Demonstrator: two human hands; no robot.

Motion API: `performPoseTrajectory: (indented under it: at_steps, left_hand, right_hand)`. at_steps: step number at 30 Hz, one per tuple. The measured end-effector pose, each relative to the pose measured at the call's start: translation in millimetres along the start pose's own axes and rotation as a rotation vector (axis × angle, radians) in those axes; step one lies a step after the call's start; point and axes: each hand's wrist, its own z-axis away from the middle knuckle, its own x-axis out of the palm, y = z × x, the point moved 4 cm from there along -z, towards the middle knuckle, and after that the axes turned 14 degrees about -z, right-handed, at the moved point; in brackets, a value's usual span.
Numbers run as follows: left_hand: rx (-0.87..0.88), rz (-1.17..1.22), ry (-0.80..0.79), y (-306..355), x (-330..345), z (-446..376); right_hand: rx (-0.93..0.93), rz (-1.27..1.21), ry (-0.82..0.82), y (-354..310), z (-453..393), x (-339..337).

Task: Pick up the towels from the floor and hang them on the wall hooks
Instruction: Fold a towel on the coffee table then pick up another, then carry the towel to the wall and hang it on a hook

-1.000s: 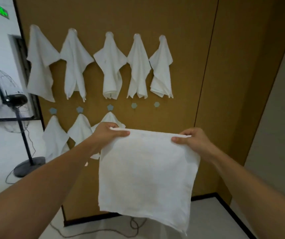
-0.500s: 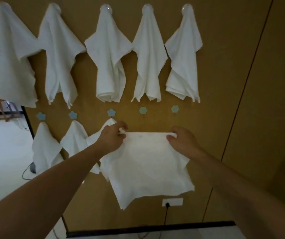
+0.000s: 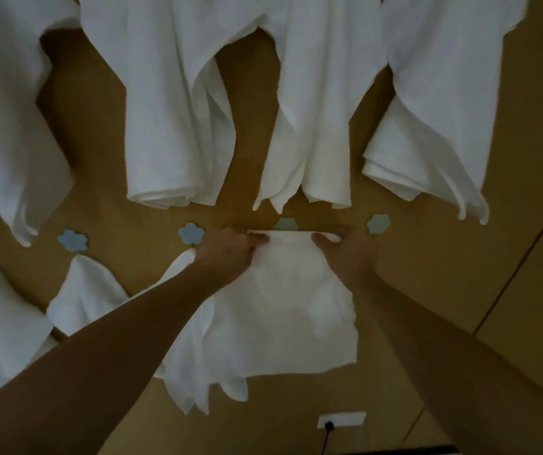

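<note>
Two hands at a wall of hung towels.
A white towel [image 3: 283, 307] is pinched along its level top edge by the left hand [image 3: 230, 254] and right hand [image 3: 345, 254], just below the blue hook [image 3: 285, 223] between them.

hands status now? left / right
Left hand: grips the white towel at its top edge.
Right hand: grips the same towel's top edge.

Held towel [image 3: 283, 300] hangs below hook [image 3: 285, 224], right of hung towel [image 3: 194, 356].
</note>
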Motion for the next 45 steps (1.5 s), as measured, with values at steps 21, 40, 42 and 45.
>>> performPoseTrajectory:
  at_steps: [21, 40, 42, 45]
  left_hand:
    - [-0.453, 0.25, 0.03, 78, 85, 48]
    - [-0.097, 0.338, -0.215, 51, 52, 85]
    - [0.017, 0.401, -0.162, 68, 38, 89]
    - [0.19, 0.497, -0.179, 111, 14, 100]
  right_hand:
    - [-0.046, -0.076, 0.14, 68, 45, 83]
    - [0.582, 0.303, -0.336, 54, 155, 30]
    - [0.59, 0.32, -0.284, 47, 182, 10]
    - [0.642, 0.372, -0.199, 36, 228, -32]
